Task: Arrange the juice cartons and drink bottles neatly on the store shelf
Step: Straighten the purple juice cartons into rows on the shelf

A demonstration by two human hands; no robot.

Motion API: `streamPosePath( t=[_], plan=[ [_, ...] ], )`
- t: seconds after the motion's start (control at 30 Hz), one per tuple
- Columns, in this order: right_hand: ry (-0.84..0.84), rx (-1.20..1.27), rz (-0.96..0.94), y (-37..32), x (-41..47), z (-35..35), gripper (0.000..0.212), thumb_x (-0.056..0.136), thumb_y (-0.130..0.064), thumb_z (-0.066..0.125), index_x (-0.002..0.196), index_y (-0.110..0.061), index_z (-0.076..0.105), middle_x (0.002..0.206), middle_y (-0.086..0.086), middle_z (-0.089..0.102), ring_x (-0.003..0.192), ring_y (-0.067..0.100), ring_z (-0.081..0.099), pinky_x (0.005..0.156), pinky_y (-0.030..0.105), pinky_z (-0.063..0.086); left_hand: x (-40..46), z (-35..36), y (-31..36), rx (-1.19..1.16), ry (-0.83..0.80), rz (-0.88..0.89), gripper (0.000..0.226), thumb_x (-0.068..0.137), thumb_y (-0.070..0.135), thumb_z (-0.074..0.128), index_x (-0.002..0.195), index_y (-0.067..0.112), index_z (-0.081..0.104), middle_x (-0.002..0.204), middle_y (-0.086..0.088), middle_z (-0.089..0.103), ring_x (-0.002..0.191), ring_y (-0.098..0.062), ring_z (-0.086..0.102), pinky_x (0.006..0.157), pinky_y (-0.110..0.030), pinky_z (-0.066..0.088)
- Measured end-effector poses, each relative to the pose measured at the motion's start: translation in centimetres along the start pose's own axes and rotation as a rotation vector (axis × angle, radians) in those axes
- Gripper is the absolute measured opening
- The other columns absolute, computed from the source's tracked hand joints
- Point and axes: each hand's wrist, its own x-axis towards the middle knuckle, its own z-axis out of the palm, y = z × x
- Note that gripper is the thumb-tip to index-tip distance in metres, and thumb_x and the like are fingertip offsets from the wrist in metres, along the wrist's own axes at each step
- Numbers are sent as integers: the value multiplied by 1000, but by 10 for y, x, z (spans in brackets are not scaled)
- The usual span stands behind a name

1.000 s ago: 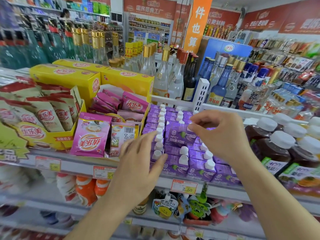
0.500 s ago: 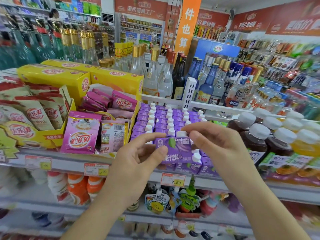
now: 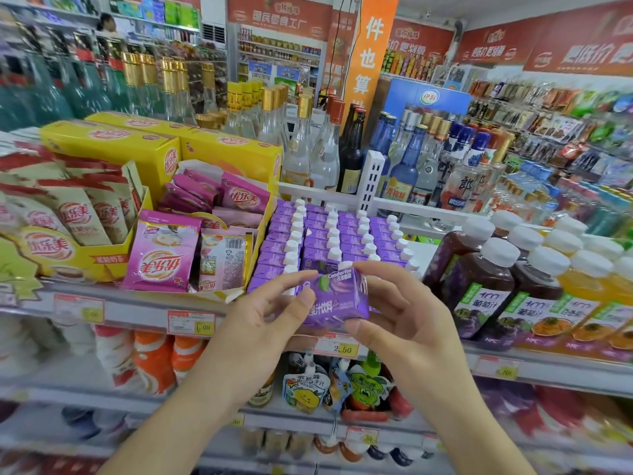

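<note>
This is a small shop with bright, even light. Red banners (image 3: pixel 493 46) with white signs run along the top of the walls, an orange hanging banner (image 3: pixel 373 53) is in the middle, and a white air conditioner (image 3: pixel 214 24) stands behind.

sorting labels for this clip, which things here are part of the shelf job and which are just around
Job: purple carton held by left hand and right hand; carton rows; juice bottles.
Around: pink sachets; yellow boxes; liquor bottles; price tag.
</note>
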Motion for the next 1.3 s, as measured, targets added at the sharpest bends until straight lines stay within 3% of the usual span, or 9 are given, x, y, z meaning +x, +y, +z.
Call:
streamPosePath(
  t=[0.17,0.4,0.53,0.6,0.7,0.8,0.9,1.07,1.3],
  plan=[
    [46,-338,-138,-4,-6,12,56,86,-4,84,132,-31,67,129,-10,71,126,17,66,99,31,58,-7,2,0,-50,37,-31,48,77,56,72,117,31,73,107,0,78,92,-18,79,84,-37,66],
    [96,-486,-194,-1,-11,29,72,85,-27,89,147,-35,53,124,-21,65,123,9,64,99,26,53,-15,-4,0,-76,14,-52,55,70,60,75,117,33,71,107,6,79,94,-21,80,91,-40,63],
    [66,-469,-86,3,-14,31,84,84,-30,90,152,-39,42,133,-24,60,133,8,57,108,31,49,-17,-7,-2,-218,-22,-86,49,84,46,76,124,17,74,115,-9,79,104,-30,77,95,-43,62],
    [38,-496,-60,5,-13,29,77,84,-31,90,146,-40,46,137,-26,57,137,4,53,110,32,49,-18,-9,-1,-364,-58,-99,36,94,40,77,118,14,77,117,-19,77,105,-35,76,94,-46,63],
    [38,-449,-49,9,-12,27,61,85,-25,88,135,-37,54,134,-20,64,132,10,59,106,37,53,-16,-11,-2,-463,-48,-119,38,83,47,75,104,16,83,111,-28,76,96,-40,77,85,-49,65],
    [60,-338,-46,8,-13,25,55,85,-13,88,129,-29,60,128,-11,70,127,19,64,102,39,55,-12,-13,-6,-427,-13,-143,39,92,43,63,108,12,82,109,-28,77,97,-41,77,90,-57,62],
    [49,-261,-37,5,-16,20,53,86,-9,86,130,-23,60,126,-10,71,126,20,65,98,35,58,-12,-15,-6,-324,24,-78,33,96,35,58,123,26,73,112,-18,78,102,-38,77,83,-46,66],
    [41,-258,-45,6,-16,15,53,86,-6,86,130,-23,61,127,-8,72,126,23,65,97,35,59,-11,-19,-6,-102,91,5,21,99,22,63,101,36,79,106,-6,79,100,-26,77,78,-34,66],
    [84,-417,-170,2,-13,20,56,84,-14,88,131,-30,63,128,-13,66,125,19,64,100,35,55,-14,-13,0,38,-30,-15,38,92,55,59,112,30,80,107,5,81,103,-13,75,90,-36,63]
  ],
)
